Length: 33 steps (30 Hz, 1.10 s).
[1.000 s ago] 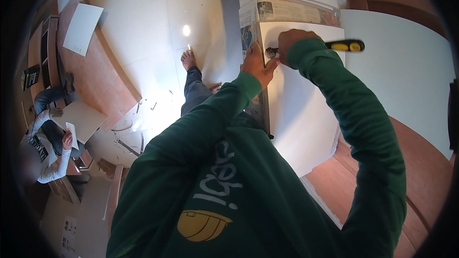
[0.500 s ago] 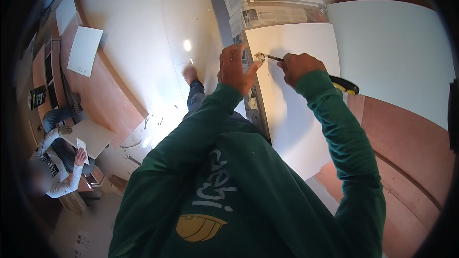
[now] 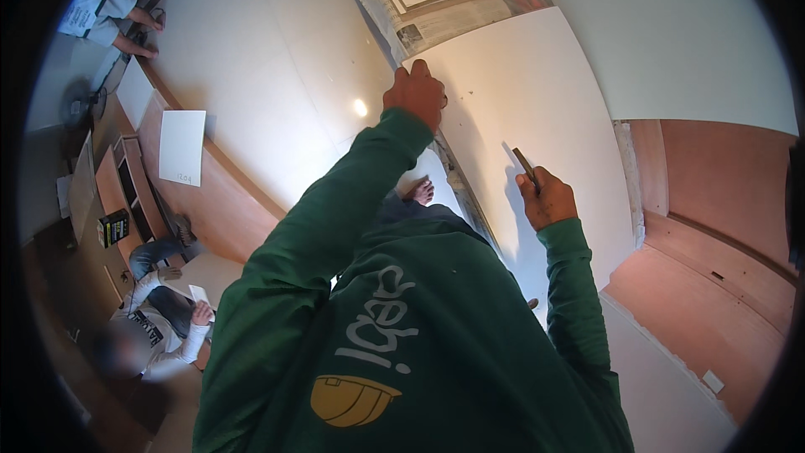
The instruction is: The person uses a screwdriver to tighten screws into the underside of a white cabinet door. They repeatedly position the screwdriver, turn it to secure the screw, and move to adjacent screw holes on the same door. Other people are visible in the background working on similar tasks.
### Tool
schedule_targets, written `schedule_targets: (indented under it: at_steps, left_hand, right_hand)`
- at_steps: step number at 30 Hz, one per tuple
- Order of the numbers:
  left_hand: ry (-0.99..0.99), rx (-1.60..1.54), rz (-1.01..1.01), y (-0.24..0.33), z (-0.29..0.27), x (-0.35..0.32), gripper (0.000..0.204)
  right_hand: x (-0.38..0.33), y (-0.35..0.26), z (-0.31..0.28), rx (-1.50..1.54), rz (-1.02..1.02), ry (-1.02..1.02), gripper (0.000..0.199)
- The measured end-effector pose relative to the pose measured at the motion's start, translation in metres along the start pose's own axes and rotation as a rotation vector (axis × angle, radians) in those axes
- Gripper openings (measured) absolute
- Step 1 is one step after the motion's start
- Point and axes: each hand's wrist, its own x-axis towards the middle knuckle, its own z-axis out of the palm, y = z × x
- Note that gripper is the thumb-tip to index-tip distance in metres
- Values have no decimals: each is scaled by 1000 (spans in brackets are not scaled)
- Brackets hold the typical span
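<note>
White board panel [image 3: 537,109] runs lengthwise from 6 toward 11 o'clock. Left hand [image 3: 415,94] clamps its far edge at 12; right hand [image 3: 547,198], nearer, pinches a pencil [image 3: 525,167] on its face.

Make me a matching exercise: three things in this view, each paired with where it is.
Things:
1. left hand
2. right hand
3. small white sheet

Places:
A. lying on the brown wooden surface at the left
B. on the near white panel, holding a thin dark tool
C. gripping the white panel's left edge near its far corner

Pairs: 1-C, 2-B, 3-A
</note>
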Motion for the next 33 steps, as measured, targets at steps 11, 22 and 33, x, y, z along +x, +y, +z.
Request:
schedule_targets:
  at_steps: [11, 22, 33]
  left_hand:
    - [-1, -514, 416, -52, -2, 26, 17]
    - [-518, -1373, 480, 136, 3, -41, 29]
    - [-201, -628, 998, 60, -19, 17, 35]
  right_hand:
    - [-59, 45, 15, 131, 202, 87, 37]
    - [-129, 0, 93, 272, 540, 212, 35]
    - [-167, -83, 136, 405, 902, 311, 32]
